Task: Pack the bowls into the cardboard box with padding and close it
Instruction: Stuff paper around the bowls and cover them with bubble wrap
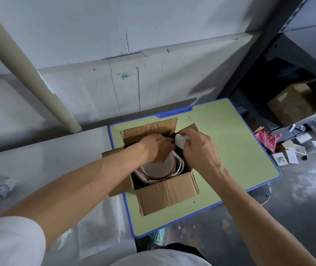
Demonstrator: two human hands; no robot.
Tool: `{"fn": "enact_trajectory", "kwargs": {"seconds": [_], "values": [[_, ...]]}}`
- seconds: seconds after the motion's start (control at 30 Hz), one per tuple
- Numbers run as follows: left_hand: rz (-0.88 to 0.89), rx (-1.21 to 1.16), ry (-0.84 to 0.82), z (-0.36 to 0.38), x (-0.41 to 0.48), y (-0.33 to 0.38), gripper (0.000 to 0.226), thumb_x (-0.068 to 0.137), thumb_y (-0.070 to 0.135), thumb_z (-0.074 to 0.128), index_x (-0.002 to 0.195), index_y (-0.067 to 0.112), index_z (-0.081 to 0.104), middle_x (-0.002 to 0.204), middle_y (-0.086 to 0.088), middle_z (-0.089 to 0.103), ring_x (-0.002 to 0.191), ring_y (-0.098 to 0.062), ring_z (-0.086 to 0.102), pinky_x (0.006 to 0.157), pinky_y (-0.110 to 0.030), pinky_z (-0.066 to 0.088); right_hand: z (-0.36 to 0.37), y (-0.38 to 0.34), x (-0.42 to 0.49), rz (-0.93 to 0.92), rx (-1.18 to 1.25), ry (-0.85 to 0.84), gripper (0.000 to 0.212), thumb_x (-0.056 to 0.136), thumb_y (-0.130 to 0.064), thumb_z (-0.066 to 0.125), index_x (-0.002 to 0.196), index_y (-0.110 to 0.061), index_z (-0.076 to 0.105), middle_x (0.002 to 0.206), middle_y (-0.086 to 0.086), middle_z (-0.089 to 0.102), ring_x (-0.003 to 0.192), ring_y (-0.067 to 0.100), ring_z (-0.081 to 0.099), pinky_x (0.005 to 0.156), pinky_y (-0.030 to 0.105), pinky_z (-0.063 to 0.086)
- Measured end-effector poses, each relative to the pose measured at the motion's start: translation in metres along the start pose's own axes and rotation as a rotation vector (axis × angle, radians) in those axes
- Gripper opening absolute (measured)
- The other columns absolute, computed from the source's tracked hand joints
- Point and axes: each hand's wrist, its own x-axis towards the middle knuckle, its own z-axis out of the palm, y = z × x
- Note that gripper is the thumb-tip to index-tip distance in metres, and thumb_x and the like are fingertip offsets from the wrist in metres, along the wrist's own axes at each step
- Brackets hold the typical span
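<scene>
White sleeve (9,240) fills the bottom left corner, cut off by the frame edge, and both bare forearms reach forward past it to the cardboard box (168,194). That box stands open on a green table (230,150) with a blue rim. Its near flap hangs down toward the camera, its far flap stands up, and its left flap juts out sideways.

Inside the box sit the bowls (161,167), pale with a reddish-brown rim, nested together. How many there are cannot be counted, since only the near part of the top one shows and the rest lies under the hands. A white lining wraps round their near and right sides, and the box's inner corners are dark.

Over the far half of the bowls, the left hand (156,145) reaches down with its knuckles up and its fingers bent. Its fingertips are hidden, so whether it grasps anything cannot be told. At the box's far right corner, the right hand (201,148) has its fingers curled round a piece of white padding (180,141), whose rounded end pokes out toward the left hand. The two hands nearly meet there.

Off to the left, crumpled paper (4,186) lies on a grey surface. A red bag (266,139) sits beyond the table's right edge.
</scene>
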Motion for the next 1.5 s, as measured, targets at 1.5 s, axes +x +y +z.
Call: {"fn": "enact_trajectory", "kwargs": {"seconds": [1.5], "values": [[-0.213, -0.119, -0.370, -0.036, 0.021, 0.013, 0.023, 0.093, 0.013, 0.049, 0.112, 0.013, 0.062, 0.106, -0.002, 0.064, 0.093, -0.024, 0.066, 0.069, -0.032, 0.050, -0.001, 0.012, 0.014, 0.018, -0.070, 0.007, 0.028, 0.090, -0.017, 0.051, 0.112, -0.020, 0.070, 0.104, 0.013, 0.058, 0.083, 0.036, 0.059, 0.067, 0.028, 0.036]]}}
